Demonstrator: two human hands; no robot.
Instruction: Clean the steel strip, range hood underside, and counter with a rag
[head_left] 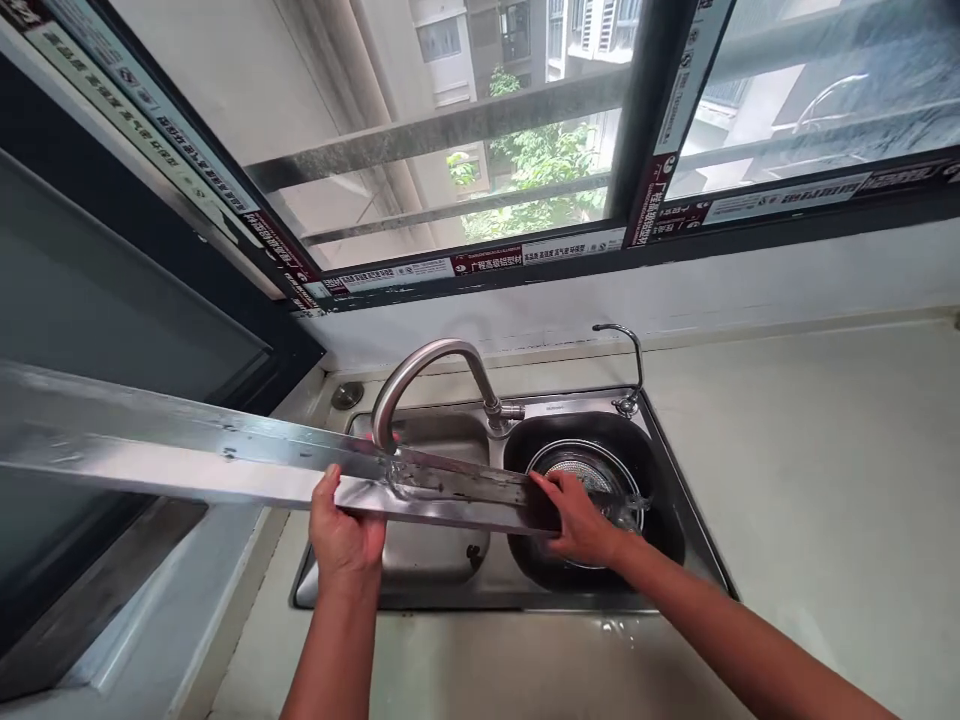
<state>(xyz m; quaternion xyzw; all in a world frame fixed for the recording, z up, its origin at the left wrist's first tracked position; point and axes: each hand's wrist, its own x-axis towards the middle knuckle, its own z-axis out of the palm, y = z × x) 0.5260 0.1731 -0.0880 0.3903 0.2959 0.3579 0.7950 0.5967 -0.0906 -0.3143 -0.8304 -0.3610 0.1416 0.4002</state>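
A long metal channel [270,455], shiny and wet, slants across the view over the double sink [499,590]. My left hand [347,530] grips its lower edge near the middle, the thumb up on the front side. At the right end, my right hand [581,520] is closed around it. Water runs from the curved faucet [431,350] onto the channel, and some spills off its right end into the right basin. Dark smudges show on the channel's right part. Its left end runs out of view.
A round metal strainer [581,455] sits in the right basin. Behind that basin stands a thin second tap [634,350]. A dark-framed window [480,265] rises behind the counter [825,480], and a dark panel [112,280] borders the left side.
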